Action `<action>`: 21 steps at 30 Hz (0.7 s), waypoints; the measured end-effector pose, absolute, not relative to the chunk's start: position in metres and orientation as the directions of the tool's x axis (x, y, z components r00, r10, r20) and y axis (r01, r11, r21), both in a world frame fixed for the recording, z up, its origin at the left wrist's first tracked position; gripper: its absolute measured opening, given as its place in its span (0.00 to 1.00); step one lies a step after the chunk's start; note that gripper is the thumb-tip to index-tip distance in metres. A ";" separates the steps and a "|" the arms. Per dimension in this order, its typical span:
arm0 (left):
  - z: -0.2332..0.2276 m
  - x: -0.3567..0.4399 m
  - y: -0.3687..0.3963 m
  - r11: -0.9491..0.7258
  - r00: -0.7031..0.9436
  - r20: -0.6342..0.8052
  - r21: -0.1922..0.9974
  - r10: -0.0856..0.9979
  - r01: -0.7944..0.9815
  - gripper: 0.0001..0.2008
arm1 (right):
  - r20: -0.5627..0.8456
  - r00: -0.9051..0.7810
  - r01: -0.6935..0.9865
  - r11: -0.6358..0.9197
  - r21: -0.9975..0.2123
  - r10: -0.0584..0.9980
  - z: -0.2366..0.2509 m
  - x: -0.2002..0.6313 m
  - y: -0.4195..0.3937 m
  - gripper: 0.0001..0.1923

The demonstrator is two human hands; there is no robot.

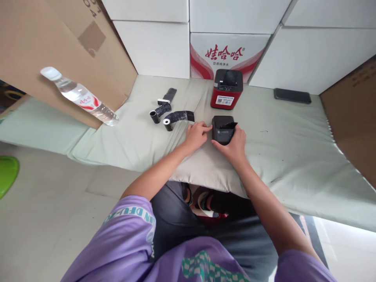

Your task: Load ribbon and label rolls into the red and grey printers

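Note:
A small black box-shaped device (222,135), which looks like a portable printer, sits on the pale cloth surface in front of me. A thin dark flap or strip (229,125) sticks up from its top; I cannot tell which. My right hand (235,145) is closed round its right side and front edge, thumb at the front. From the left, my left hand (197,135) touches the device's side with an outstretched index finger, the other fingers loosely curled, gripping nothing. Beside my left hand lie a partly unrolled black roll (179,116) with a white core and another dark roll (160,111).
Behind the device stands a red and black printer (226,90). A black phone (292,96) lies at the right. A water bottle (85,98) stands at the left by a cardboard box (67,47). White boxes (152,49) line the back.

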State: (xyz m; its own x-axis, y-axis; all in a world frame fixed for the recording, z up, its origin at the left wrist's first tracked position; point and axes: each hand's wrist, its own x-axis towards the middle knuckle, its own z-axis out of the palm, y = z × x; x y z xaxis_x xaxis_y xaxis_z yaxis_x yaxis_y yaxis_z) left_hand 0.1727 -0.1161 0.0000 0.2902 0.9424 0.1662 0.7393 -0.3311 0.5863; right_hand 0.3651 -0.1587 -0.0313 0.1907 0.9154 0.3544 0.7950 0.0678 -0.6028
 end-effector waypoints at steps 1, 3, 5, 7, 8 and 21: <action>-0.001 0.174 -0.116 -0.319 0.271 0.174 0.604 0.947 0.730 0.26 | 0.357 0.197 0.790 0.068 -0.609 0.913 -0.031 0.365 -0.159 0.62; -0.003 0.176 -0.115 -0.301 0.228 0.197 0.659 0.954 0.689 0.23 | 0.360 0.208 0.779 0.069 -0.624 0.909 -0.031 0.365 -0.159 0.60; -0.005 0.178 -0.114 -0.299 0.198 0.224 0.709 0.954 0.639 0.21 | 0.357 0.215 0.765 0.070 -0.640 0.909 -0.030 0.366 -0.159 0.59; -0.006 0.178 -0.112 -0.306 0.186 0.244 0.734 0.952 0.606 0.20 | 0.345 0.225 0.749 0.064 -0.660 0.911 -0.030 0.367 -0.158 0.60; -0.006 0.177 -0.112 -0.307 0.177 0.251 0.738 0.952 0.600 0.20 | 0.337 0.230 0.741 0.061 -0.669 0.913 -0.029 0.367 -0.158 0.60; 0.001 0.175 -0.110 -0.413 0.197 0.368 0.721 0.909 0.557 0.15 | 0.317 0.219 0.744 0.053 -0.667 0.923 -0.029 0.367 -0.156 0.64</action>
